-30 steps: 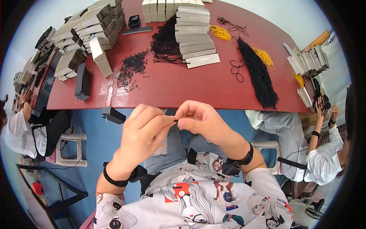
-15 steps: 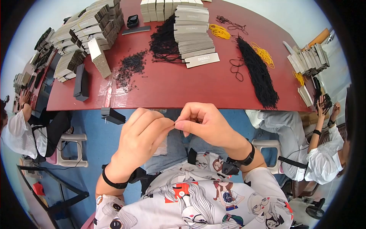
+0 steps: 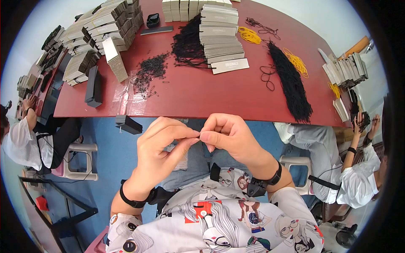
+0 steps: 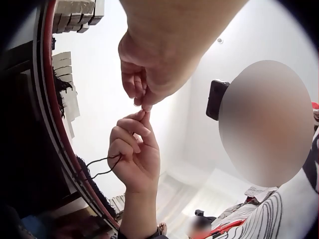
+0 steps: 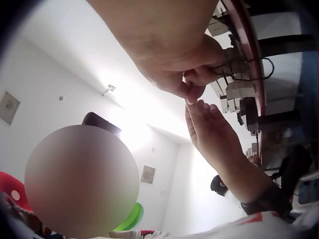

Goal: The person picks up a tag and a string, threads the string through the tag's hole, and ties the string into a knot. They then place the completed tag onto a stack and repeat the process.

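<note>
In front of the table's near edge, my left hand (image 3: 162,141) and right hand (image 3: 230,133) meet at the fingertips. A thin black cord (image 5: 273,69) loops out from the curled fingers of the right hand, whose thumb and index finger pinch. My left thumb and index finger close together right against the right fingertips, on something tiny that they mostly hide; I cannot tell its kind. Beyond the hands, a pile of small black safety pins (image 3: 152,69) lies on the red table (image 3: 190,95). Behind it stands a row of grey ORIGINALS tags (image 3: 221,46) with black cords (image 3: 187,44) trailing leftward.
A black cord bundle (image 3: 291,82) and yellow bands (image 3: 297,63) lie at the right. Stacked tags (image 3: 105,25) and a dark block (image 3: 93,86) occupy the left. A black piece (image 3: 128,125) juts below the table edge. Other people sit at both sides, one near a stool (image 3: 80,160).
Both hands stay together at the fingertips. The left thumb and index finger now stand further apart behind their tips, and the dark speck seen between the fingertips earlier is hidden.
</note>
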Action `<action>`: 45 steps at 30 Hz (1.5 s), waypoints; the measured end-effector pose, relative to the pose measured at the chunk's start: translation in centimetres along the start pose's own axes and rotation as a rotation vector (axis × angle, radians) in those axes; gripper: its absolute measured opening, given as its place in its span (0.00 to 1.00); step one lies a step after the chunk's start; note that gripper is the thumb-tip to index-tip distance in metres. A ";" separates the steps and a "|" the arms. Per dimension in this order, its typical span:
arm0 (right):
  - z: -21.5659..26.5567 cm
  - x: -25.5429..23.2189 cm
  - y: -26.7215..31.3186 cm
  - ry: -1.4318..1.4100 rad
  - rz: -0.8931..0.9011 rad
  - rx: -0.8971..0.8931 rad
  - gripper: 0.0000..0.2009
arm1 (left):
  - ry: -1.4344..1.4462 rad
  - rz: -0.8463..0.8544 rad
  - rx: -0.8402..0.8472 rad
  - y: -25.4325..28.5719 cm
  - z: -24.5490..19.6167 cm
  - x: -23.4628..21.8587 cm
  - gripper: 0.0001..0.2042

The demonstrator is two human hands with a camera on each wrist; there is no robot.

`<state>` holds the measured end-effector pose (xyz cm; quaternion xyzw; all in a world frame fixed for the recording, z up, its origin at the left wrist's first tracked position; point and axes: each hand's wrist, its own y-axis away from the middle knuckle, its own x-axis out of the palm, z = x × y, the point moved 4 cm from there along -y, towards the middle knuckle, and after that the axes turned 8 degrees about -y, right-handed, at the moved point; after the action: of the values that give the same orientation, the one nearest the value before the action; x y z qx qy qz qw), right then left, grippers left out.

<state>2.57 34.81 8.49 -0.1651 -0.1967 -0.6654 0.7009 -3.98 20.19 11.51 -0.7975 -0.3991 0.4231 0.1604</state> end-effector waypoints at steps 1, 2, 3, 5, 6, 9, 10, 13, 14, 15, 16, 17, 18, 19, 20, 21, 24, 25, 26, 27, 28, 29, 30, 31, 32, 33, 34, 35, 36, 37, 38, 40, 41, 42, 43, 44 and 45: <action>0.0 0.0 0.0 0.023 0.009 0.000 0.07 | 0.000 -0.001 0.000 0.0 0.0 0.0 0.10; 0.0 0.1 0.0 0.023 0.010 0.000 0.07 | 0.005 -0.007 -0.015 0.0 0.0 0.0 0.10; 0.1 0.2 0.0 -0.010 0.003 0.007 0.07 | 0.010 -0.013 -0.029 0.1 0.0 0.0 0.09; 0.0 0.2 -0.1 -0.042 -0.003 0.013 0.07 | 0.020 -0.027 -0.058 0.3 0.1 0.2 0.09; -0.1 0.2 -0.1 -0.034 -0.009 -0.006 0.07 | 0.029 -0.041 -0.086 0.3 0.2 0.2 0.09; -0.3 0.0 -0.3 0.004 -0.051 -0.100 0.06 | 0.096 -0.064 -0.171 0.3 0.6 0.5 0.09; -0.2 -0.1 -0.3 0.036 -0.089 -0.176 0.06 | 0.093 -0.065 -0.169 0.4 0.6 0.6 0.09; 0.1 -0.4 -0.5 0.051 -0.180 -0.243 0.05 | 0.322 -0.077 -0.337 0.6 1.1 0.7 0.14; 0.0 -0.3 -0.6 0.051 -0.179 -0.244 0.05 | 0.336 -0.096 -0.356 0.6 1.1 0.7 0.17; 0.1 -0.1 -0.9 0.036 -0.192 -0.287 0.04 | 0.351 -0.114 -0.375 0.6 1.1 0.7 0.20; 0.1 0.1 -1.0 0.021 -0.206 -0.330 0.04 | 0.351 -0.115 -0.375 0.6 1.0 0.7 0.20; -0.1 0.4 -1.3 0.021 -0.206 -0.330 0.04 | 0.327 -0.077 -0.386 0.4 0.9 0.8 0.23; -0.2 0.6 -1.5 0.038 -0.223 -0.346 0.04 | 0.302 -0.040 -0.397 0.3 0.9 0.9 0.25; -0.2 0.7 -1.5 0.055 -0.239 -0.362 0.03 | 0.302 -0.041 -0.397 0.3 1.0 0.9 0.25; -0.4 0.7 -1.6 0.056 -0.238 -0.361 0.03 | 0.260 -0.035 -0.362 0.2 0.9 0.9 0.25; -0.5 0.7 -1.6 0.128 -0.219 -0.391 0.03 | 0.218 -0.030 -0.328 0.1 0.8 0.8 0.25; -0.5 1.0 -1.6 0.213 -0.202 -0.433 0.02 | 0.153 -0.002 -0.315 -0.2 0.6 0.4 0.24; -0.5 1.0 -1.5 0.224 -0.208 -0.448 0.02 | 0.154 -0.003 -0.318 -0.3 0.6 0.3 0.24; -0.6 1.0 -1.6 0.224 -0.207 -0.445 0.02 | 0.138 0.037 -0.310 -0.4 0.6 0.3 0.23; -0.7 0.9 -1.6 0.222 -0.201 -0.438 0.02 | 0.123 0.077 -0.301 -0.6 0.6 0.3 0.23; -0.7 0.9 -1.7 0.219 -0.194 -0.432 0.02 | 0.124 0.077 -0.302 -0.7 0.6 0.3 0.23; -0.7 0.9 -1.7 0.220 -0.194 -0.431 0.02 | 0.118 0.084 -0.296 -0.8 0.6 0.3 0.23; -0.7 0.9 -1.7 0.197 -0.202 -0.432 0.03 | 0.113 0.092 -0.290 -0.9 0.5 0.4 0.23; -0.7 0.9 -1.7 0.174 -0.209 -0.432 0.03 | 0.113 0.092 -0.291 -0.9 0.5 0.6 0.23; -0.7 0.9 -1.7 0.175 -0.208 -0.433 0.03 | 0.262 0.020 -0.354 -0.8 0.8 0.9 0.20; -0.6 0.9 -1.7 0.148 -0.225 -0.463 0.03 | 0.412 -0.053 -0.416 -0.6 1.1 1.1 0.17; -0.4 0.8 -1.7 0.122 -0.244 -0.495 0.03 | 0.412 -0.051 -0.413 -0.6 1.3 1.1 0.17; -0.4 0.9 -1.8 0.123 -0.245 -0.498 0.03 | 0.494 -0.001 -0.491 -0.3 1.7 1.3 0.13; -0.3 1.0 -1.8 0.096 -0.244 -0.504 0.03 | 0.576 0.049 -0.570 -0.1 2.0 1.6 0.09; -0.3 1.1 -1.9 0.069 -0.243 -0.509 0.03 | 0.576 0.049 -0.570 0.0 2.0 1.6 0.09; -0.3 1.0 -1.9 0.068 -0.243 -0.508 0.03 | 0.581 0.009 -0.563 0.0 2.1 1.5 0.06; -0.2 0.9 -1.8 0.128 -0.290 -0.544 0.02 | 0.586 -0.032 -0.557 0.1 2.1 1.4 0.03; -0.2 0.8 -1.8 0.128 -0.288 -0.543 0.02 | 0.524 -0.065 -0.535 0.1 2.1 1.2 0.03; 0.0 0.8 -1.6 0.193 -0.316 -0.601 0.02 | 0.462 -0.097 -0.511 0.1 2.1 1.0 0.03; 0.2 0.8 -1.4 0.259 -0.345 -0.659 0.02 | 0.461 -0.098 -0.512 0.0 1.9 1.1 0.03; 0.3 0.9 -1.3 0.259 -0.344 -0.658 0.02 | 0.409 -0.125 -0.519 0.0 1.6 1.0 0.03; 0.4 1.0 -1.2 0.286 -0.360 -0.650 0.02 | 0.358 -0.151 -0.526 0.0 1.5 0.9 0.03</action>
<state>1.41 34.05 9.36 -0.2466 0.0978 -0.8216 0.5046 -4.88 20.74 10.16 -0.8415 -0.5182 0.1456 0.0471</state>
